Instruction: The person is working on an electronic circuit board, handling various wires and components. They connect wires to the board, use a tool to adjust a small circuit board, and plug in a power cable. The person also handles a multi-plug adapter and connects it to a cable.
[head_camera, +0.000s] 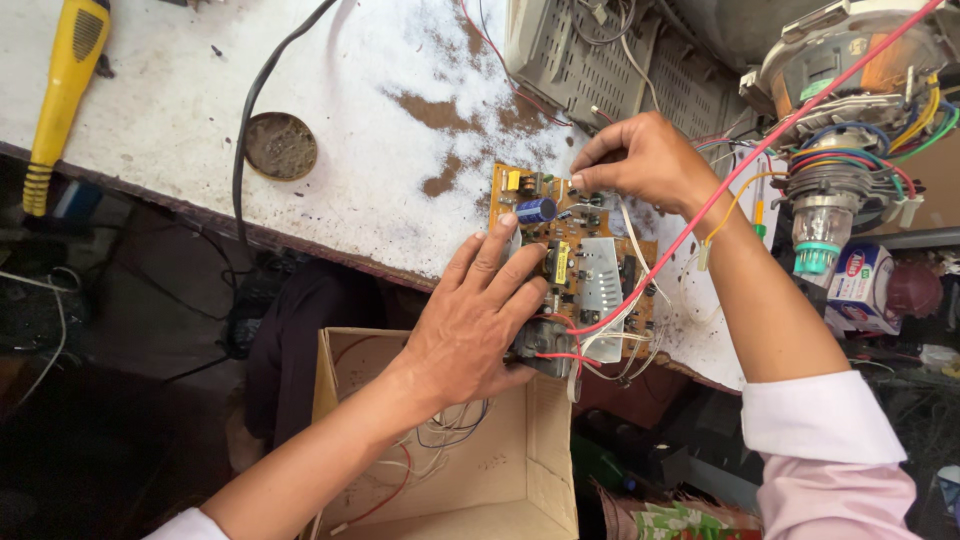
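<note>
One orange circuit board (575, 265) lies at the edge of a white workbench (180, 110). The left hand (475, 320) grips its near end, and the right hand (645, 160) pinches a component at its far edge. Nearby are one open cardboard box (500, 470), one round tin (281, 146) and one yellow-handled tool (62, 85).

Orange-brown circuit board (575, 265) lies flat at the near edge of the worn white worktop (380, 150), component side up. Carries a blue cylindrical capacitor (537, 210), a yellow-wrapped transformer (558, 263) and a perforated grey metal shield (602, 290). Red wire (700, 215) runs off it up to the right, white leads trail at its near end, which overhangs the worktop edge
</note>
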